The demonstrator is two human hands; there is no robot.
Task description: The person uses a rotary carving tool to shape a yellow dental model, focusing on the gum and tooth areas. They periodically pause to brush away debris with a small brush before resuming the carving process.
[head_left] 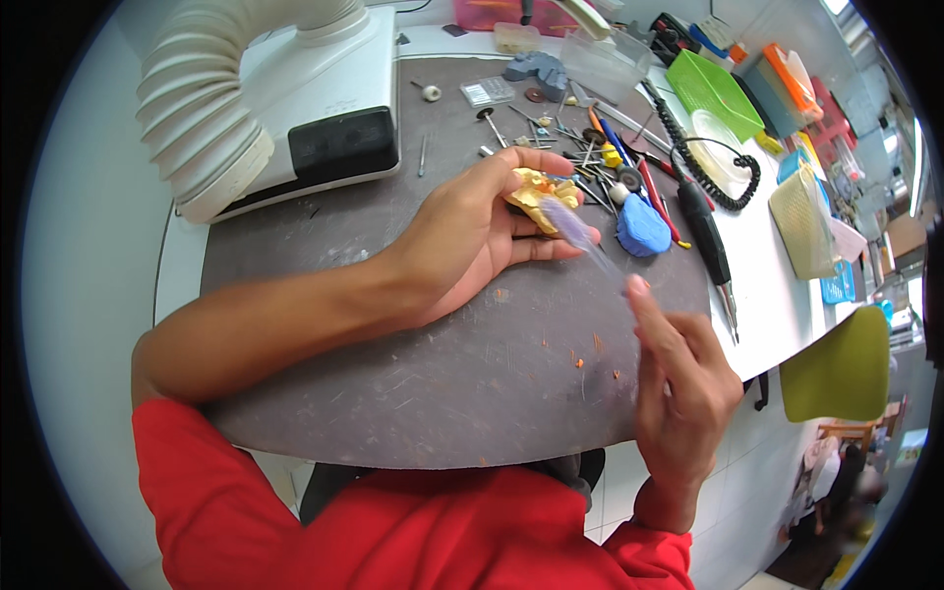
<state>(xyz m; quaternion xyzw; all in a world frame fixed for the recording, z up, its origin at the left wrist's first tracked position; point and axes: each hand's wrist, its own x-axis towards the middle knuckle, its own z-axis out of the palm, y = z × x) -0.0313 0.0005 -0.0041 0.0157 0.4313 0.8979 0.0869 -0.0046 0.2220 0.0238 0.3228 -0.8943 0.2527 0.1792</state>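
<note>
1. Left hand: fingers part-curled, holding the yellow cast between thumb and fingers. A slack hold could drop it onto the loose tools beyond the fingertips.
2. Right hand: fingers closed on the near end of the brush-like tool. Its far end blurs at the cast — contact cannot be told. Excess pressure could chip the cast.
3. A wide stroke could knock the blue block, right of the left fingertips.

Bent at left elbow, with left forearm angled forward-right. Cupping left hand, with fingers parted. Pinching with right hand, index finger forward.
</note>
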